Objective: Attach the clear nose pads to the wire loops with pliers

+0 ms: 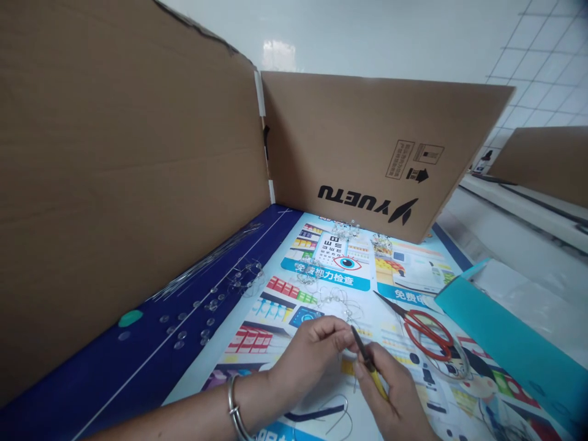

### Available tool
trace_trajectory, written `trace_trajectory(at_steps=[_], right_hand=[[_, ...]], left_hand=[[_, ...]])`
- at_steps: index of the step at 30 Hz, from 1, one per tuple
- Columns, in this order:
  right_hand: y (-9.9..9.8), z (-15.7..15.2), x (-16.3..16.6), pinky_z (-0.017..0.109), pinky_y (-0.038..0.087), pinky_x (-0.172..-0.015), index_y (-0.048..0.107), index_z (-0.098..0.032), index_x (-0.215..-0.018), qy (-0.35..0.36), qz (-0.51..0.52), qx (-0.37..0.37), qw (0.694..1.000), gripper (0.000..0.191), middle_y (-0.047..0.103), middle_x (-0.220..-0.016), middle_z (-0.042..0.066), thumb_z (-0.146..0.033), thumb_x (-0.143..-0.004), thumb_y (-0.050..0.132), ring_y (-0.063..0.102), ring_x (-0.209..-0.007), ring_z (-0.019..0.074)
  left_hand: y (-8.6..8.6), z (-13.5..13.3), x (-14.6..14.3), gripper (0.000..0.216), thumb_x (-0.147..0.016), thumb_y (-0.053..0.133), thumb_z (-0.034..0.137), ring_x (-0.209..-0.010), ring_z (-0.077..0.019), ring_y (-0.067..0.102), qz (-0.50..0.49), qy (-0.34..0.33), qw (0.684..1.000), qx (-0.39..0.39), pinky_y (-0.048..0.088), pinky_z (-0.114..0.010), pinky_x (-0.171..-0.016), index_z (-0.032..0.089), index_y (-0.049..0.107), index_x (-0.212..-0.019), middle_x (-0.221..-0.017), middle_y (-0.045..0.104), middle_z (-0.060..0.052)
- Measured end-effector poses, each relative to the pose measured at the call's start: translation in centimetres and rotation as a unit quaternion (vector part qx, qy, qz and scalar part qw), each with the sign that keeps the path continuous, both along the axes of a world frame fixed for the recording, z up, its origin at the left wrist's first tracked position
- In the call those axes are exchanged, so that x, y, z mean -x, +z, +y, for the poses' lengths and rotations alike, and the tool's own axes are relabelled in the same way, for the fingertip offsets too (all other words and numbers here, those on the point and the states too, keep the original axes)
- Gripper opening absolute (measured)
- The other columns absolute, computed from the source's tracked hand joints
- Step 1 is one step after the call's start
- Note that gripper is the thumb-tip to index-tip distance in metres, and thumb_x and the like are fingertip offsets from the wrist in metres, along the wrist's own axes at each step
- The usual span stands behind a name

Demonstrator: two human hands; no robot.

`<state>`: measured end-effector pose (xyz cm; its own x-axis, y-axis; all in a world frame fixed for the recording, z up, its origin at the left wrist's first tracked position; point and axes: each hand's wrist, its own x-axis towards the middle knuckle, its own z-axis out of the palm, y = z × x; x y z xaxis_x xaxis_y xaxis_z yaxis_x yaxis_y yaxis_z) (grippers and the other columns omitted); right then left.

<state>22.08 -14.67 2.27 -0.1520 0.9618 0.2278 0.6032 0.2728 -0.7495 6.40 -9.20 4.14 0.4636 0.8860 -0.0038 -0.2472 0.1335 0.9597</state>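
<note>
While the left hand [312,355] and the right hand [390,392] meet just left of the red-handled scissors [425,334], both work low over a printed poster [275,306] that covers the table. The left hand, with a metal bangle [235,407] on its wrist, has thumb and fingertips pinched together right at the tip of a tool; whatever they pinch is too small to make out. The right hand is clamped around that tool [367,361], a slim thing with a yellow handle and a dark tip, which points up and to the left, towards the left fingers. A thin loop of wire [340,407] lies on the poster below the two hands, lower left of the scissors.

The scissors lie shut on the poster, blades pointing up and left, handles near the right hand but apart from it. More bent wire shapes [340,303] lie just left of the blade tips, beyond the left hand. Well to the left of the scissors, on the dark blue strip of the poster, clear beads [202,315] are scattered, with a bundle of straight wires [206,269] behind them and a small green disc [130,318] farther left still. Right of the scissors lies a teal sheet [505,337], tilted. Behind the scissors stands a cardboard wall [367,147] printed upside down, joined at a corner to a second cardboard panel [114,184] far to the left.
</note>
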Motion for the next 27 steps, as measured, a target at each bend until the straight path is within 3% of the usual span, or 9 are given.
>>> trace_trajectory(at_steps=[4,7,10,13,19,27], right_hand=[[0.0,0.3,-0.5,0.023,0.041,-0.057,0.048,-0.020,-0.084,0.023,-0.039,-0.036,0.998,0.011,0.050,-0.071,-0.001,-0.029,-0.088,0.042,0.049,-0.063,0.0124],[-0.3,1.3,-1.8,0.027,0.041,-0.062,0.049,-0.019,-0.093,-0.009,-0.122,-0.142,0.982,0.011,0.052,-0.079,0.003,-0.026,-0.085,0.047,0.050,-0.071,0.0151],[-0.4,2.3,-3.2,0.035,0.041,-0.072,0.052,-0.018,-0.098,-0.035,-0.257,-0.265,0.929,0.018,0.055,-0.086,0.008,-0.025,-0.082,0.052,0.051,-0.084,0.0217],[-0.2,2.7,-4.0,0.040,0.040,-0.077,0.054,-0.015,-0.101,-0.027,-0.345,-0.332,0.877,0.022,0.057,-0.088,0.010,-0.021,-0.080,0.054,0.051,-0.088,0.0248],[0.1,2.5,-4.2,0.041,0.039,-0.076,0.056,-0.013,-0.101,-0.019,-0.405,-0.357,0.842,0.023,0.058,-0.088,0.010,-0.016,-0.079,0.054,0.051,-0.085,0.0245],[-0.1,2.5,-4.3,0.040,0.038,-0.076,0.056,-0.014,-0.102,-0.008,-0.430,-0.362,0.827,0.023,0.058,-0.089,0.010,-0.016,-0.080,0.053,0.051,-0.084,0.0231]], left_hand=[[0.3,0.8,0.5,0.022,-0.083,0.053,0.033,-0.062,-0.0114,0.057,0.002,0.026,1.000,0.016,0.041,-0.023,-0.062,0.014,0.054,-0.073,-0.067,0.062,-0.002],[0.6,1.9,1.1,0.026,-0.084,0.050,0.039,-0.057,-0.0128,0.060,0.003,0.018,0.999,0.050,0.041,-0.023,-0.055,0.015,0.048,-0.075,-0.068,0.064,-0.003],[0.6,2.9,1.6,0.027,-0.084,0.050,0.041,-0.053,-0.0125,0.060,0.032,0.015,0.997,0.066,0.041,-0.023,-0.052,0.015,0.046,-0.075,-0.068,0.066,-0.004],[0.2,3.6,2.1,0.027,-0.084,0.048,0.042,-0.052,-0.0128,0.061,0.055,0.006,0.996,0.064,0.041,-0.023,-0.052,0.016,0.045,-0.077,-0.069,0.067,-0.005],[0.4,3.7,2.2,0.028,-0.084,0.047,0.043,-0.052,-0.0140,0.062,0.090,-0.036,0.992,0.077,0.041,-0.023,-0.051,0.016,0.043,-0.076,-0.064,0.065,-0.003],[0.5,3.6,2.1,0.031,-0.083,0.049,0.044,-0.053,-0.0136,0.063,0.098,-0.062,0.990,0.075,0.039,-0.023,-0.053,0.015,0.045,-0.073,-0.064,0.063,-0.001]])
